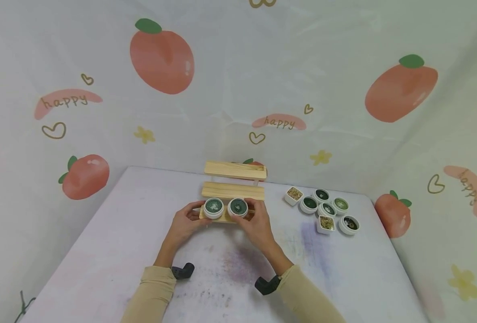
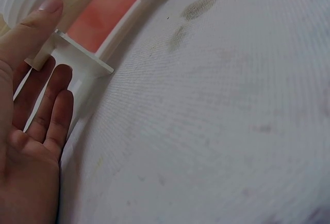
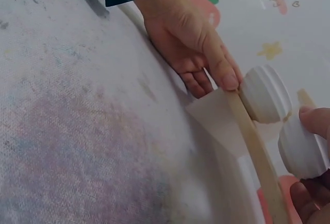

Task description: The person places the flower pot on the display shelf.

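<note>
In the head view a stepped stand of pale wooden slats (image 1: 233, 190) rises at the back of the table. On its front slat sits a white, ribbed round jar (image 1: 214, 207) with a dark green top. My left hand (image 1: 185, 224) holds this jar at its left side, thumb in front at the slat's edge (image 3: 247, 131); its lower fingers hang loose in the left wrist view. Beside it, a second such jar (image 1: 238, 207) is pinched between the thumb and fingers of my right hand (image 1: 258, 224). Whether that jar touches the slat, I cannot tell.
To the right of the stand stand several round jars with green or dark tops (image 1: 309, 204), and two small square white pots (image 1: 293, 196) of grainy filling. A printed cloth (image 1: 238, 80) hangs behind the white, stained tabletop (image 1: 133, 215).
</note>
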`<state>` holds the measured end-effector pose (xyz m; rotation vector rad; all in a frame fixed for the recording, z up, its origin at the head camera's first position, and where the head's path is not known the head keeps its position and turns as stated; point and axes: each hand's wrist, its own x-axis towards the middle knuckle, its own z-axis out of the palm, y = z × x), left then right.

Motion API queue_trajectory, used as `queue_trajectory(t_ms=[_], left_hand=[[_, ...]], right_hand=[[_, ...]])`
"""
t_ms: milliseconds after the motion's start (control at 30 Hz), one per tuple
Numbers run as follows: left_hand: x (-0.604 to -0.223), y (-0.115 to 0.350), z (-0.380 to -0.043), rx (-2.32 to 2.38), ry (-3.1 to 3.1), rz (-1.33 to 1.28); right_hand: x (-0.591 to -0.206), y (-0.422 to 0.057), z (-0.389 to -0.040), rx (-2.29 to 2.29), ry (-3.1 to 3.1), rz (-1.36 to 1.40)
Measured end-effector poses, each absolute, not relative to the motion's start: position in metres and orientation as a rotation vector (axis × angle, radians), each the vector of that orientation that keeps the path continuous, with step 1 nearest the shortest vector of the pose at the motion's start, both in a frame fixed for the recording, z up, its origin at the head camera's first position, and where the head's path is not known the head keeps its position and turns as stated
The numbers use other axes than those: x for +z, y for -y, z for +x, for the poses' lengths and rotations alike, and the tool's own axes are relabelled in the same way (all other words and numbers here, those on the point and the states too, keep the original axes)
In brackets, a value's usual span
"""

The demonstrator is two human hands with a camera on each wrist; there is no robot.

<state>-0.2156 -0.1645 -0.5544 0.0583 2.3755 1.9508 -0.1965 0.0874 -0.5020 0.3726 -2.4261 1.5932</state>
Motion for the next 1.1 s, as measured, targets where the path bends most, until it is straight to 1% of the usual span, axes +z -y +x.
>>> queue_trajectory(t_ms=[267,967,1100], left_hand=[[-0.528,0.162,-0.203,1.975,-2.357,0.115],[-0.526,0.160,-0.203,1.973,-2.349,0.089],[-0.537,0.161,-0.208,1.963,-2.360,0.078]], right_hand=[[-0.507,-0.085,-0.198,1.582,2.437,0.395],[-0.511,-0.083,-0.201,1.503,2.474,0.435],[-0.510,-0.083,-0.199,1.523,2.478,0.433]])
